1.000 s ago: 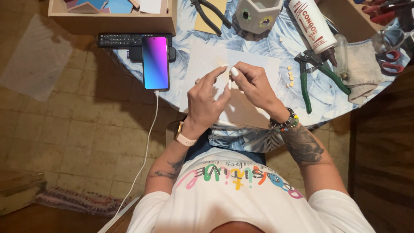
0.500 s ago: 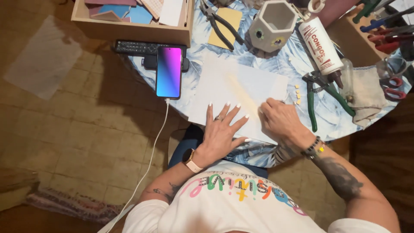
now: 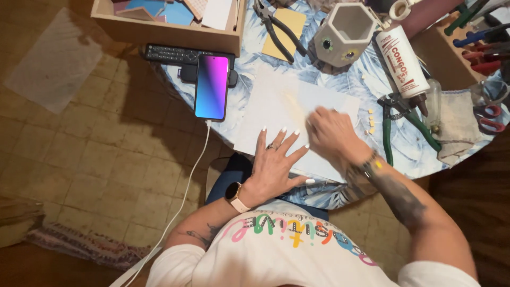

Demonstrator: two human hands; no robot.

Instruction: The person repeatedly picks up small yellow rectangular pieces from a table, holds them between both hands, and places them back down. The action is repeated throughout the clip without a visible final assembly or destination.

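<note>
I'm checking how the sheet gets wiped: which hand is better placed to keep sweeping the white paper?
Right hand: it lies curled, blurred, mid-sheet on the white paper. Left hand lies flat, fingers spread, on the near edge, likely pinning it.

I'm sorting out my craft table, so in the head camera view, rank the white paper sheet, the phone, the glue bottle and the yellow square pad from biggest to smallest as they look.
1. White paper sheet, plainly the largest.
2. Phone and glue bottle: they look about alike, so no ranking between them.
3. Yellow square pad, though pliers cover part of it.

R hand (image 3: 330, 134) blurred; scissors (image 3: 491, 114) cut off.
</note>
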